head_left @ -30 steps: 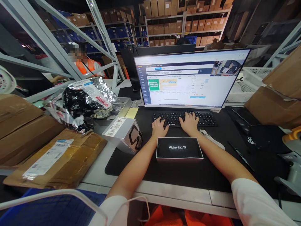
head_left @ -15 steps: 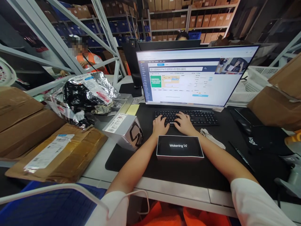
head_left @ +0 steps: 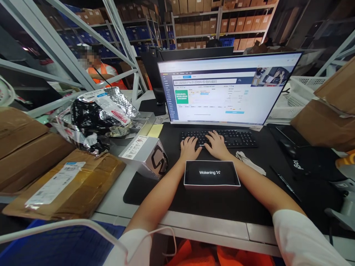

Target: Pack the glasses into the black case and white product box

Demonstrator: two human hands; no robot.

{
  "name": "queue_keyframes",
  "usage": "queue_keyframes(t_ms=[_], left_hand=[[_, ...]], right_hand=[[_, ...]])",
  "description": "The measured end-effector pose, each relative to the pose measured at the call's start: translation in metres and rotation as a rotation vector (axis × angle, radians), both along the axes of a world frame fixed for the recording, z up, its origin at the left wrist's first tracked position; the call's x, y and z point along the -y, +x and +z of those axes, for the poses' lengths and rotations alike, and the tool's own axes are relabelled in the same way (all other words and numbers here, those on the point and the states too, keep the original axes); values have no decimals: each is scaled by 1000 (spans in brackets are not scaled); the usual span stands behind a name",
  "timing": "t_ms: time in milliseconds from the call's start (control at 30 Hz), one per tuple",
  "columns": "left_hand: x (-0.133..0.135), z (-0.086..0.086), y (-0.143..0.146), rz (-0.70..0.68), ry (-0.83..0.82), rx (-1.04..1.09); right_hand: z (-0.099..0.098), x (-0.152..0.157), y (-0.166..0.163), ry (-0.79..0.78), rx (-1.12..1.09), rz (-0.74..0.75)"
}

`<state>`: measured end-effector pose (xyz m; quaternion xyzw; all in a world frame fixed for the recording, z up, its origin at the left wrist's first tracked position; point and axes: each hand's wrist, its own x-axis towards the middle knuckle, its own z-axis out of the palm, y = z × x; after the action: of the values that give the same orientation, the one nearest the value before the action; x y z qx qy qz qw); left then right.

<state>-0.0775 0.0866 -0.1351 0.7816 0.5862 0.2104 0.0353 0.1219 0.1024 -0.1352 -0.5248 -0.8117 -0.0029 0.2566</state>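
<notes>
I rest the left grip and right grip, both spread loosely, on the keyboard; at its six o'clock, a white-rimmed box contains a black panel.

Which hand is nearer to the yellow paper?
Left. The left hand is right of the yellow paper, at the left end of the keyboard; the right hand is farther right, near its middle.

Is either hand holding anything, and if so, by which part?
Nothing is held: the left hand and right hand are both open, at the keyboard, gripping no part of it.
</notes>
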Motion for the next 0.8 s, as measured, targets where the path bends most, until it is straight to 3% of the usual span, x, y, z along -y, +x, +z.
queue_keyframes(t_ms=[367, 533, 600, 700, 767, 800], left_hand=[[-2, 1, -1, 93, 19, 45], [-4, -1, -3, 164, 15, 77], [-4, -1, -4, 167, 8, 77], [-5, -2, -4, 159, -1, 65], [-5, -3, -4, 154, -5, 59], [-5, -3, -3, 152, -7, 59]], right_hand=[[-4, -2, 1, 19, -42, -88], [12, -5, 9, 73, -49, -158], [26, -7, 32, 62, -44, -206], [43, -5, 103, 0, -41, -309], [45, 2, 169, -37, -33, -499], [42, 7, 202, -96, 11, -676]])
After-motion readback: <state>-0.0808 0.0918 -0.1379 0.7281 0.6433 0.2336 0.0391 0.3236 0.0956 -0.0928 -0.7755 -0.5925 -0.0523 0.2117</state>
